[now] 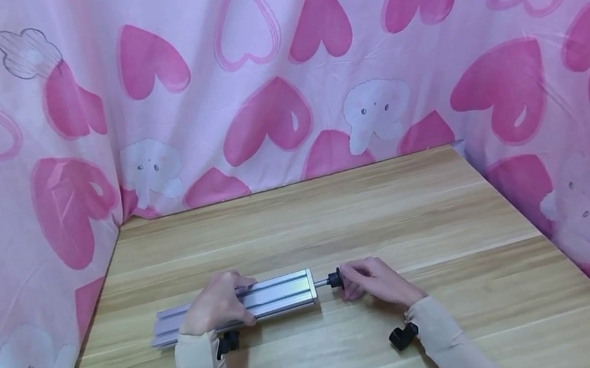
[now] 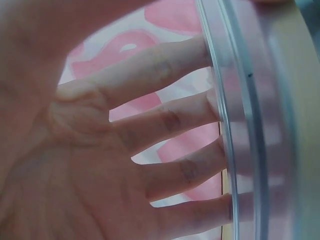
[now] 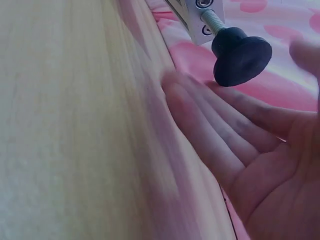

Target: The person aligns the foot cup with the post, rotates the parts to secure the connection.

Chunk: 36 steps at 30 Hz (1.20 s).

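Wooden table (image 1: 290, 224) | left fingers (image 2: 162, 70) clamped on metal bar (image 1: 281, 294), hiding part | right fingers (image 3: 202, 125) uncurled by black foot (image 3: 245, 62), contact unclear

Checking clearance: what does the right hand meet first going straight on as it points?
Likely the black foot at the end of the metal bar, close to the right hand; depth leaves any contact unclear.

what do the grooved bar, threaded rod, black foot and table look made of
Grooved bar: metal, probably aluminium, with a smooth silvery finish; it shows crisp reflections.
Threaded rod: bare metal, perhaps steel; its ridges catch the light.
Black foot: plastic or hard rubber, I can't tell which; its surface is dark and fairly matte.
Table: wood or wood-look laminate; streaky tan grain.
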Each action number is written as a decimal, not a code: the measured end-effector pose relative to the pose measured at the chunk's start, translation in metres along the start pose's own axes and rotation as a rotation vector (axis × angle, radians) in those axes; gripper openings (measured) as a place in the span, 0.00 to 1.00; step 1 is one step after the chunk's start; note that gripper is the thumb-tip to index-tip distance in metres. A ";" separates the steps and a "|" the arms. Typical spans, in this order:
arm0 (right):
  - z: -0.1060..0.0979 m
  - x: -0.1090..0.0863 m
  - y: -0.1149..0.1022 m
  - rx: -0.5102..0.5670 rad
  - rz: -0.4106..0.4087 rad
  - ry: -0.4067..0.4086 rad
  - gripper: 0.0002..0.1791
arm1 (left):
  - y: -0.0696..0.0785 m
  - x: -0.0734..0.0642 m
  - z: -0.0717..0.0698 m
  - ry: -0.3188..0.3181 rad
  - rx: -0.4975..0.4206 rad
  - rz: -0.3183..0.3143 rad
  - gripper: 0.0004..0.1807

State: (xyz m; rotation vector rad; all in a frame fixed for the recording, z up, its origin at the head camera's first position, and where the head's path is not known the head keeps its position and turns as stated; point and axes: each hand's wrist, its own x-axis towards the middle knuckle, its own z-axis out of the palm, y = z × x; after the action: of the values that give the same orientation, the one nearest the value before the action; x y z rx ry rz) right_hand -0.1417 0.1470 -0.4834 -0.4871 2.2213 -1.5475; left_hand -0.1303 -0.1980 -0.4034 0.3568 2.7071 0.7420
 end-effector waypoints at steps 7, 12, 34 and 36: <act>-0.002 -0.005 0.000 0.001 -0.183 0.040 0.37 | 0.001 -0.001 -0.001 -0.009 -0.009 -0.025 0.40; -0.001 -0.004 0.001 -0.010 -0.239 0.078 0.31 | -0.002 -0.001 0.000 0.004 -0.007 0.032 0.40; 0.001 0.000 0.000 0.053 0.022 -0.014 0.28 | 0.005 -0.003 0.001 -0.007 -0.005 -0.018 0.39; 0.001 -0.001 0.000 0.034 0.019 -0.001 0.27 | 0.005 -0.004 0.000 -0.009 -0.008 -0.008 0.39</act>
State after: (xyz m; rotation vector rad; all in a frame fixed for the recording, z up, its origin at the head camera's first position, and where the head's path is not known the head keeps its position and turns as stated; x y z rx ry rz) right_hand -0.1405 0.1466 -0.4836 -0.4552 2.1883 -1.5721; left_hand -0.1260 -0.1950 -0.3998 0.3461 2.6951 0.7477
